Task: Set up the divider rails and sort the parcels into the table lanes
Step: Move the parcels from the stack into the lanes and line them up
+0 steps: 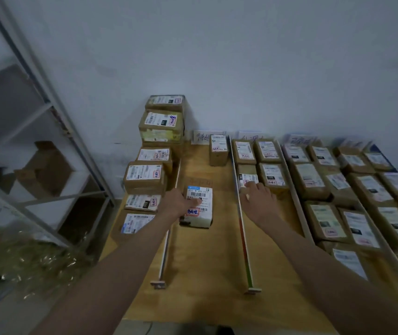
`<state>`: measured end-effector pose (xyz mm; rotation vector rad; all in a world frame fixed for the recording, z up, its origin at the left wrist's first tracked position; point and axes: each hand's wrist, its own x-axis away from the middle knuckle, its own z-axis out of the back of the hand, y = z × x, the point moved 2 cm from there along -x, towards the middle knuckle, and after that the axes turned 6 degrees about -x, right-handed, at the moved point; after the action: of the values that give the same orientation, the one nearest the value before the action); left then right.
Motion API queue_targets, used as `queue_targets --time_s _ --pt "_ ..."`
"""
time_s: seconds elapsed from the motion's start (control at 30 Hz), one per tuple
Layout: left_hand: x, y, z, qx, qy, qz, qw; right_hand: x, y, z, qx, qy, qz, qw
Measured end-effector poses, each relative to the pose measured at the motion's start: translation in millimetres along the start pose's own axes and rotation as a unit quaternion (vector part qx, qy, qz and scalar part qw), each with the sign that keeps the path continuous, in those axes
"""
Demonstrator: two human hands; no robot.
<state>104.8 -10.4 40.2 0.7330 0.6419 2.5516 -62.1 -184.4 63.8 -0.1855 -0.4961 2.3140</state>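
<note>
On the wooden table [205, 274], between two long thin rails [242, 213], a small box-shaped parcel [199, 206] with a white printed label is lying in the middle lane. The left hand [181, 201] is reaching from the left and gripping the parcel's left edge, thumb on the label. The right hand [258, 199] is stretching over the right rail, fingers resting on a brown cardboard parcel; whether they are grasping it, I cannot tell.

We counted six parcels [145, 176] stacked left of the left hand [178, 201], two between the hands, four beyond the right hand [258, 201], and four divider rails [242, 221].
</note>
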Motion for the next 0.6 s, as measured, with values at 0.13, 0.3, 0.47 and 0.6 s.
queue_targets --time_s 0.13,0.3,0.47,0.6 --pt "-15.6 12.8 -20.6 -0.014 0.012 0.033 0.999 -32.3 26.0 -4.4 0.004 -0.036 0.017 0.999" --pt "-42.4 16.6 -30.3 -0.025 0.022 0.066 0.997 -72.8 33.0 -19.6 -0.012 -0.062 0.026 0.998" --pt "-89.9 28.3 -23.3 -0.062 0.033 0.068 0.995 -116.7 26.8 -32.9 -0.025 -0.046 0.042 0.998" --pt "-139.3 47.2 -12.1 -0.058 0.046 0.064 0.995 -157.6 21.2 -41.6 -0.032 -0.048 0.033 0.998"
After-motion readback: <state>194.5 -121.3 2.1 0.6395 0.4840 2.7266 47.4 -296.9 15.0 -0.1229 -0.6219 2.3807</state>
